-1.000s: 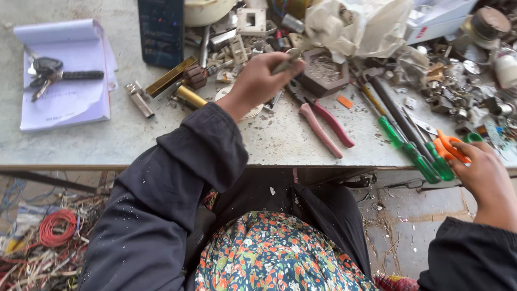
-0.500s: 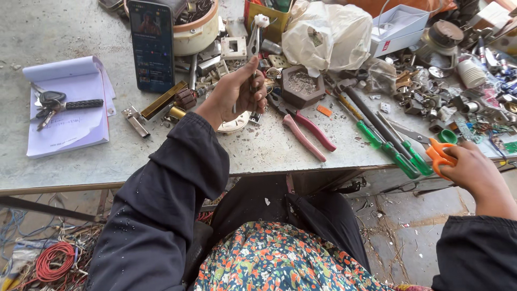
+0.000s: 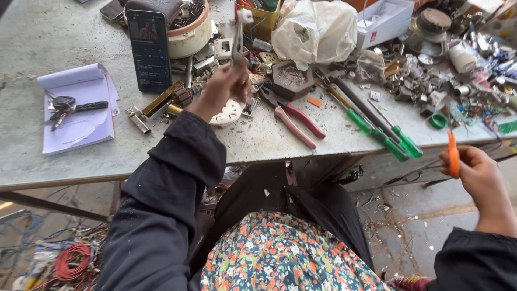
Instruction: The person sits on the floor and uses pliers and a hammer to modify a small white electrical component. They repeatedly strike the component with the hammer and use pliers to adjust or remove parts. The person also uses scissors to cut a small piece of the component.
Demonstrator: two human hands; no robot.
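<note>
- Your left hand (image 3: 223, 89) grips a grey metal tool (image 3: 237, 43) upright over the table (image 3: 32, 172).
- Your right hand (image 3: 476, 175), off the table edge, fingers closed round an orange-handled tool (image 3: 453, 153).
- White plastic bag (image 3: 315, 29) behind; white open box (image 3: 385, 19) right of it.

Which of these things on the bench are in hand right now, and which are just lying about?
In hand:
- small metal part with a white end, in the left hand
- orange-handled tool, in the right hand

Lying about:
- red-handled pliers
- green-handled screwdrivers
- phone
- keys on a notepad
</note>
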